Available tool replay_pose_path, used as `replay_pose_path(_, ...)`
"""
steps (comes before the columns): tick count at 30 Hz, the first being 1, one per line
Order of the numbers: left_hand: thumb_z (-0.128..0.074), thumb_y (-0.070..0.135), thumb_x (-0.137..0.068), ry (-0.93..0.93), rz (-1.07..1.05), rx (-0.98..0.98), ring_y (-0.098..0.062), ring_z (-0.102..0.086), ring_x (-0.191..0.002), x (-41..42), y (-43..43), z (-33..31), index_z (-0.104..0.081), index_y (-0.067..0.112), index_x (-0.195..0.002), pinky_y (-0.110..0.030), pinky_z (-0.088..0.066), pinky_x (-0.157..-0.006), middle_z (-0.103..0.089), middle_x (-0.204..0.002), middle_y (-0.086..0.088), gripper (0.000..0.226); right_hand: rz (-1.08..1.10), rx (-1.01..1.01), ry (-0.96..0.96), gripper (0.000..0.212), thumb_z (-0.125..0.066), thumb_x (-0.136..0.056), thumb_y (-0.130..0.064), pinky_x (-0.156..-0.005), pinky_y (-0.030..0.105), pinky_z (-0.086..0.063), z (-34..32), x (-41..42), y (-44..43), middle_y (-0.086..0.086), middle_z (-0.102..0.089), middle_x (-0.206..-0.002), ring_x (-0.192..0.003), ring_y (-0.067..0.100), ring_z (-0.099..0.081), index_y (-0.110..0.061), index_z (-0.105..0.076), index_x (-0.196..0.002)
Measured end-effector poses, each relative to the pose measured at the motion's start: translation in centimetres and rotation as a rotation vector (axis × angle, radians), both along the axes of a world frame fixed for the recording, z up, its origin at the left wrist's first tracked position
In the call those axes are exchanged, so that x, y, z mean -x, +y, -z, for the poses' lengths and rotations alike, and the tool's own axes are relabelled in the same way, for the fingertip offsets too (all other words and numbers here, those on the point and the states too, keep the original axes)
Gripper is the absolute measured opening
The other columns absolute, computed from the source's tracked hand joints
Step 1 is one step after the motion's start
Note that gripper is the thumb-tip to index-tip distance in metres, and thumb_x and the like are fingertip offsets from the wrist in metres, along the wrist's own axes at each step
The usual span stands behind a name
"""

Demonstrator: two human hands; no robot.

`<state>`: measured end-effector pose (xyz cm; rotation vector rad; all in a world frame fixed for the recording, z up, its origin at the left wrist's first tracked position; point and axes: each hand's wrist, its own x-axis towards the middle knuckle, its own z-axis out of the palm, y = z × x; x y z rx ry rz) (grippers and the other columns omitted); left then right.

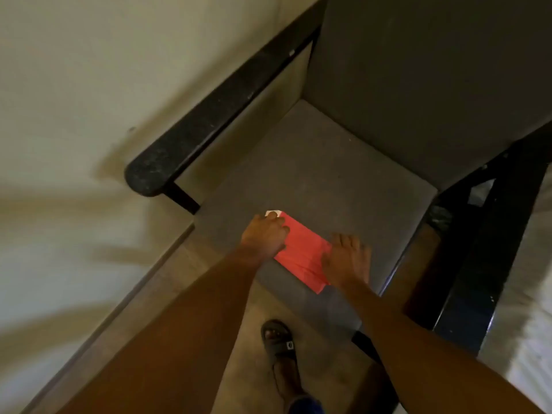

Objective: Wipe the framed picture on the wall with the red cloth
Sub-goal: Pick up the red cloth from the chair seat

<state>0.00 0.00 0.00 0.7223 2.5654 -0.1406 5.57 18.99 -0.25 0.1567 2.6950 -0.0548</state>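
The red cloth (303, 253) lies folded flat on the grey seat of an armchair (313, 174), near the seat's front edge, with a small white tag showing at its far left corner. My left hand (264, 236) presses on the cloth's left end with its fingers curled over that corner. My right hand (348, 259) lies flat with spread fingers on the cloth's right end. The framed picture is not in view.
The chair has a black left armrest (191, 132), a grey backrest (418, 79) and a black frame on the right (478, 264). A cream wall (74, 115) runs along the left. My sandalled foot (280, 342) stands on the floor before the chair.
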Motion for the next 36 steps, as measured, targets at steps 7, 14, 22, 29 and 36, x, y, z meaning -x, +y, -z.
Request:
replay_pose_path(7,-0.056,0.019,-0.093,0.037,-0.043,-0.059,-0.028,-0.042,-0.137,1.5,1.1,6.9,-0.046,0.016,-0.138,-0.044,-0.041,-0.107,-0.052,-0.142,-0.008,0.046,0.054,-0.152,-0.11,0.044,-0.055,-0.091,-0.038,-0.109,0.047,-0.032,4.9,-1.6,0.7,0.008,-0.061,-0.129,-0.131,0.028,-0.045,-0.014,-0.053,-0.127)
replay_pose_path(14,-0.049,0.021,-0.095,0.075,-0.163,-0.029,-0.031,-0.04,-0.129,-0.1,1.7,6.9,-0.053,0.021,-0.132,-0.051,-0.032,-0.11,-0.051,-0.132,-0.01,0.037,0.179,0.015,-0.152,0.048,-0.064,-0.087,-0.037,-0.103,0.044,-0.035,5.8,-1.5,0.6,0.011,-0.052,-0.131,-0.126,0.032,-0.042,-0.02,-0.053,-0.13)
replay_pose_path(22,-0.058,0.026,-0.09,-0.08,-0.278,-0.246,-0.028,-0.05,-0.128,-3.3,-2.2,-0.4,-0.052,0.02,-0.124,-0.04,-0.037,-0.104,-0.057,-0.134,-0.007,0.036,0.285,0.306,-0.145,0.017,-0.066,-0.081,-0.018,-0.086,0.042,-0.053,0.4,-1.6,0.3,0.018,-0.066,-0.111,-0.108,0.037,-0.062,-0.012,-0.064,-0.097)
replay_pose_path(29,-0.067,0.029,-0.08,0.042,-0.611,-0.526,-0.031,-0.064,-0.111,-8.5,-9.4,-10.6,-0.049,0.021,-0.126,-0.036,-0.043,-0.095,-0.069,-0.117,-0.006,0.05,0.41,0.673,-0.021,0.03,-0.077,-0.069,-0.004,-0.065,0.032,-0.045,-8.2,-1.4,-5.2,0.016,-0.069,-0.089,-0.077,0.024,-0.061,-0.007,-0.06,-0.094)
replay_pose_path(36,-0.07,0.034,-0.086,0.391,-0.986,-0.844,-0.035,-0.067,-0.089,-16.4,-21.9,-23.8,-0.038,0.024,-0.125,-0.035,-0.048,-0.073,-0.066,-0.095,-0.005,0.05,0.213,1.073,0.319,0.062,-0.079,-0.076,0.001,-0.078,0.039,-0.049,-20.0,-3.7,-17.9,0.003,-0.055,-0.101,-0.081,0.022,-0.056,-0.017,-0.038,-0.119)
